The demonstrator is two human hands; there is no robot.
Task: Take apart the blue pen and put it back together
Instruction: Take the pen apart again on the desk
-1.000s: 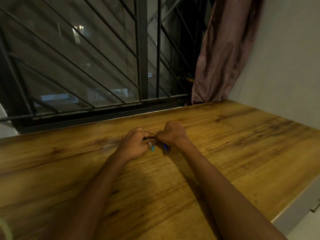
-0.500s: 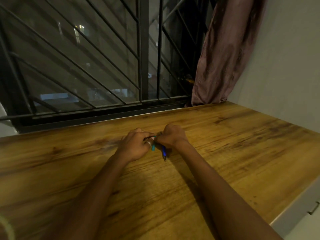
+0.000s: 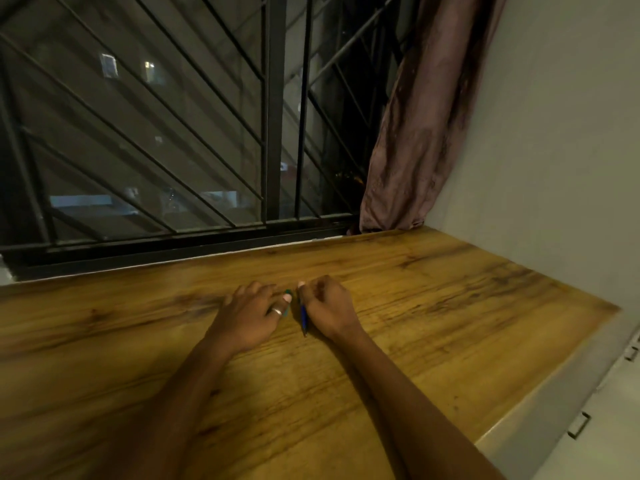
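Both my hands rest on the wooden desk near its middle, a small gap between them. My left hand, with a ring on one finger, holds a short teal pen piece between thumb and fingers; most of that piece is hidden. My right hand pinches the top of a thin dark blue pen part that points down toward me, its tip touching the desk. The two pen parts are apart.
A barred window runs along the desk's far edge. A pink curtain hangs in the back right corner beside a plain wall. White drawers with metal handles sit below the desk's right edge.
My hands were pressed together around the pen; they have drawn apart. The blue part has come out to the right, away from the teal piece.
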